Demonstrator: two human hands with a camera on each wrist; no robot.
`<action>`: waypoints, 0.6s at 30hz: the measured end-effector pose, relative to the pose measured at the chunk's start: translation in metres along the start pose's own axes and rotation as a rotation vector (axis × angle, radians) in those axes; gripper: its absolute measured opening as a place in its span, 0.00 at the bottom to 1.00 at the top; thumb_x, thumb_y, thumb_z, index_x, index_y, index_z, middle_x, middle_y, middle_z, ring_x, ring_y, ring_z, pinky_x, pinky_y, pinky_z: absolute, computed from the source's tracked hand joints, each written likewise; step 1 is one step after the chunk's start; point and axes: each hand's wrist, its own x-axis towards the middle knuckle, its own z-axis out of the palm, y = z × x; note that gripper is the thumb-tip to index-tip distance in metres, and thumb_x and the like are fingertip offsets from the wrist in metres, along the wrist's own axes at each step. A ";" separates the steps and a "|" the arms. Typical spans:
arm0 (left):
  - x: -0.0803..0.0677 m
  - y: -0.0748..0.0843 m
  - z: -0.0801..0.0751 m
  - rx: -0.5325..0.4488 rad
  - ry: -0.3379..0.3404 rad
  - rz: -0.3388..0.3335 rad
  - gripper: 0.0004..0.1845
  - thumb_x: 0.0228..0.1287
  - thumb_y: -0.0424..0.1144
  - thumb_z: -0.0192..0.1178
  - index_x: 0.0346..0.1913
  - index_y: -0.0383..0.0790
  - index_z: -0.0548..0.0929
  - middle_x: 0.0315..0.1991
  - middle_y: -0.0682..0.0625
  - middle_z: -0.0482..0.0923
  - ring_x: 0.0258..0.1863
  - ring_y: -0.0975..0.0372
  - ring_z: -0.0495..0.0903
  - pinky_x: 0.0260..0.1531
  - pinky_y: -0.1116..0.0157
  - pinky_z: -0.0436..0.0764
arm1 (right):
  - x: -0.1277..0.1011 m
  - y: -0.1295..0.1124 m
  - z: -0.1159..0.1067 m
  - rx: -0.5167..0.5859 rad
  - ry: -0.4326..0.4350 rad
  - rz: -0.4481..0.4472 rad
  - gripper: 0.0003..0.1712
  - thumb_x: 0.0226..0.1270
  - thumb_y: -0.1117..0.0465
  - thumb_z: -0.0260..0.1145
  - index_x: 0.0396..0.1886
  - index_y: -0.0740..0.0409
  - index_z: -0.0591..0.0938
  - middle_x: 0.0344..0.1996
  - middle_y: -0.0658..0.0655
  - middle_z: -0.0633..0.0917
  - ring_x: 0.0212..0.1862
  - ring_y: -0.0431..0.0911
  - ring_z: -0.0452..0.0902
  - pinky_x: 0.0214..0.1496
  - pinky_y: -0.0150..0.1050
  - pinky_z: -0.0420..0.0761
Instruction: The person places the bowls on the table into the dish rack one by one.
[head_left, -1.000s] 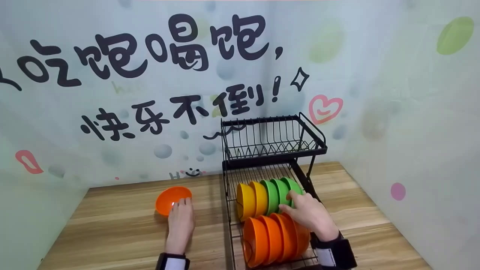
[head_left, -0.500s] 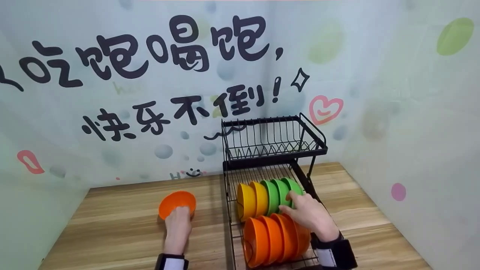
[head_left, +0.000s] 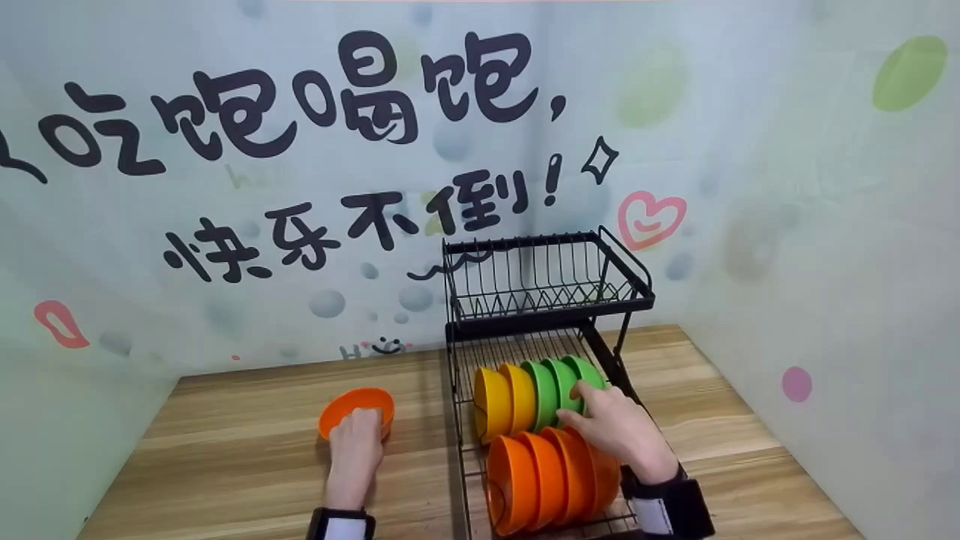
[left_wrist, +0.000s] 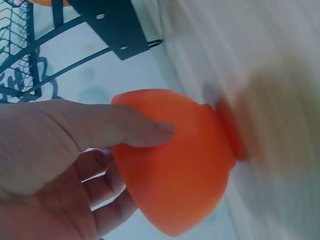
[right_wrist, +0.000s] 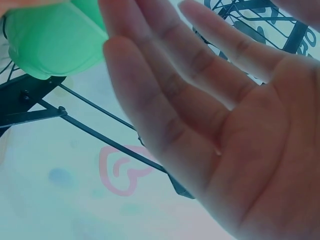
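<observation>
My left hand (head_left: 355,448) pinches the near rim of an orange bowl (head_left: 341,403) at the left of the wooden table. In the left wrist view the thumb (left_wrist: 147,131) presses the bowl's outside, the other fingers reach inside, and its base is right at the tabletop. My right hand (head_left: 621,431) hovers over the right side of the dish rack (head_left: 551,325), fingers loosely extended, holding nothing. Nearest to it are green bowls (head_left: 541,397) in the back row and orange bowls (head_left: 514,484) in the front row. A green bowl (right_wrist: 55,42) also shows beyond its fingertips in the right wrist view.
Two yellow bowls (head_left: 491,405) stand on edge left of the green ones. The rack's raised upper tier (head_left: 555,304) overhangs the back. A printed wall (head_left: 300,225) closes off the rear, and another wall (head_left: 825,262) rises at the right.
My left hand has drawn slightly toward me with the orange bowl, which has tipped from facing me to sitting more level, a little nearer and to the right. The right hand has stayed put.
</observation>
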 end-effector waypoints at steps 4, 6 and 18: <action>0.002 0.004 -0.005 -0.021 -0.023 0.008 0.14 0.45 0.22 0.59 0.13 0.39 0.69 0.14 0.46 0.68 0.16 0.50 0.76 0.14 0.55 0.70 | 0.000 -0.001 0.001 0.003 0.009 -0.013 0.13 0.62 0.53 0.65 0.40 0.56 0.79 0.20 0.51 0.79 0.23 0.42 0.72 0.26 0.37 0.72; 0.004 0.006 -0.008 -0.020 -0.038 0.012 0.15 0.45 0.22 0.59 0.14 0.40 0.68 0.14 0.47 0.68 0.16 0.51 0.76 0.14 0.55 0.70 | 0.000 -0.001 0.001 0.002 0.010 -0.012 0.13 0.62 0.52 0.65 0.40 0.55 0.79 0.21 0.51 0.80 0.24 0.42 0.73 0.27 0.37 0.72; 0.014 0.032 -0.041 -0.034 0.012 0.128 0.13 0.44 0.19 0.61 0.19 0.40 0.75 0.17 0.48 0.70 0.19 0.51 0.77 0.15 0.59 0.70 | 0.000 -0.002 0.000 0.009 0.027 -0.015 0.13 0.63 0.53 0.65 0.41 0.56 0.79 0.20 0.50 0.79 0.23 0.41 0.73 0.26 0.36 0.72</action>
